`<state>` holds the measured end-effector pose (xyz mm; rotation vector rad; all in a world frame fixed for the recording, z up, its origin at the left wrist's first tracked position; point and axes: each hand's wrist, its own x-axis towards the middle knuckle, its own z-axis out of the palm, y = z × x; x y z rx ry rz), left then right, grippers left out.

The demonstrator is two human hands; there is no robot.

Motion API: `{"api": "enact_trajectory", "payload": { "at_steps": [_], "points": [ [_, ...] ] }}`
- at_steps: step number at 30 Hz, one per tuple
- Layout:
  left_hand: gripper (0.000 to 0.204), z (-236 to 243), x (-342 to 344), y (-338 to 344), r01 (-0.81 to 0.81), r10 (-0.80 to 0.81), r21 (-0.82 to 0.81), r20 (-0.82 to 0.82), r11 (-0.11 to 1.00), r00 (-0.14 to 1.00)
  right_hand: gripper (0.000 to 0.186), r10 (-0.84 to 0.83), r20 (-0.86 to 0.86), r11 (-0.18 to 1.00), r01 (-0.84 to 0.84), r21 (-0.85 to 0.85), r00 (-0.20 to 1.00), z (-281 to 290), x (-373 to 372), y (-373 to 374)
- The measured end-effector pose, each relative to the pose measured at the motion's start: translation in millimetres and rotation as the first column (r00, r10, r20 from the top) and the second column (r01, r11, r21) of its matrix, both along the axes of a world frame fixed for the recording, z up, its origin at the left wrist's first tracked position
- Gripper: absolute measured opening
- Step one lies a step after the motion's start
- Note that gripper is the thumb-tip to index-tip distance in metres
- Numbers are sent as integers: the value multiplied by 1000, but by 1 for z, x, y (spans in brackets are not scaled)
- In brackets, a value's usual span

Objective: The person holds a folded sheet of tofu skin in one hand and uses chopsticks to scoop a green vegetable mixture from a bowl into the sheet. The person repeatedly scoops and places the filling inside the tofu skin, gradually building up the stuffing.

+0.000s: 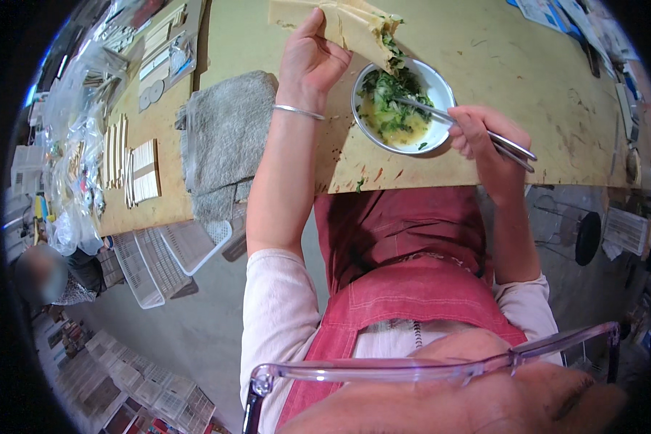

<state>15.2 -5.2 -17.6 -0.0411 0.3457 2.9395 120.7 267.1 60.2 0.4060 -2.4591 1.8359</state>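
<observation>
My left hand (315, 61) holds a folded tan wrap (351, 30) at the far side of the table. Its sheet could be thin flatbread or paper; I cannot tell which. Chopped leafy greens (390, 49) stick out of the wrap's right end, just over the rim of a white bowl (442, 90). More cooked greens (390, 108) lie in the bowl in a yellowish liquid. My right hand (490, 145), right of the bowl, is closed around a pair of metal chopsticks (435, 112), whose tips reach into the greens.
A grey towel (228, 130) lies left of my left forearm. Farther left are wooden sticks (143, 170) and clear plastic bags (72, 145). White plastic baskets (159, 264) stand below the table's left edge. Bits of greens (359, 185) dot the table's near edge (412, 181).
</observation>
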Motion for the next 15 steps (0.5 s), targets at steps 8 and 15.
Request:
{"api": "enact_trajectory", "payload": {
  "at_steps": [8,15],
  "points": [
    [37,-3,-2,-2,-26,26,17,14,1000,1000,23,30,-37,986,-24,166,999,21,9,11],
    [37,-3,-4,1,-21,21,16,5,1000,1000,16,102,-50,992,-98,81,993,7,14,-9]
  ]
}}
